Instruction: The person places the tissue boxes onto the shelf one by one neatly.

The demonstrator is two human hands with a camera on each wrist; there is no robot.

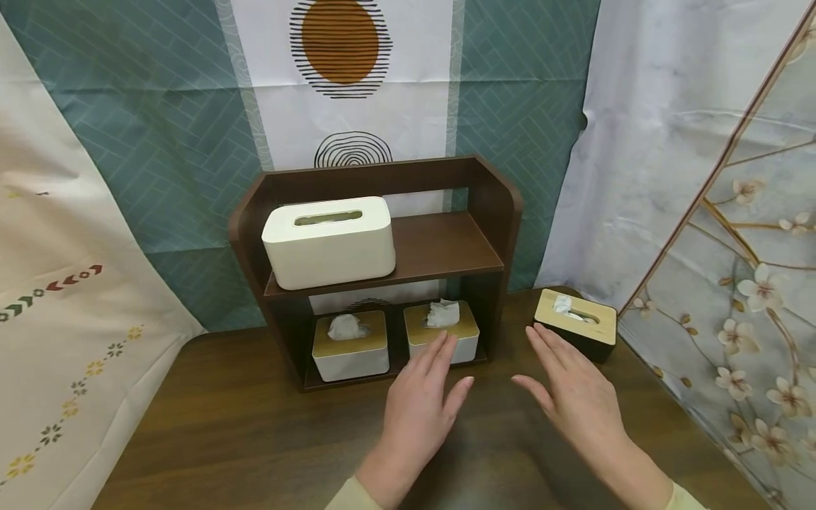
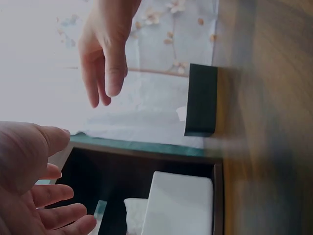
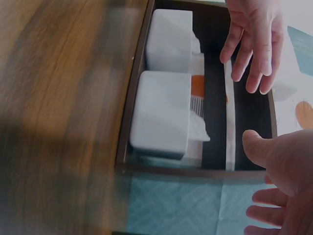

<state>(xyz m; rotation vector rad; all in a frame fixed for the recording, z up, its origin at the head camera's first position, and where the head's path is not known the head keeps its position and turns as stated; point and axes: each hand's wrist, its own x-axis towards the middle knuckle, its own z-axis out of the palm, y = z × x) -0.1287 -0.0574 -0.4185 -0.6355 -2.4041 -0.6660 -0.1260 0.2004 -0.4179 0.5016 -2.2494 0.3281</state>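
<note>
Now both hands held flat over the wooden table (image 1: 223, 432), left hand (image 1: 421, 404) with straight fingers near the right white tissue box (image 1: 442, 331) in the brown shelf (image 1: 491, 212), right hand (image 1: 576, 397) spread wide, holding nothing, near the black tissue box (image 1: 576, 324).

Worktop (image 1: 242, 432): dark wood grain, slight sheen. Shelf (image 1: 440, 248): smooth brown wood. Large tissue box (image 1: 328, 244): matt cream plastic. Black box (image 1: 576, 324): pale wood lid.

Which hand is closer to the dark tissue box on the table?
Right. The right hand hovers just in front of the dark tissue box; the left hand is farther away.
</note>
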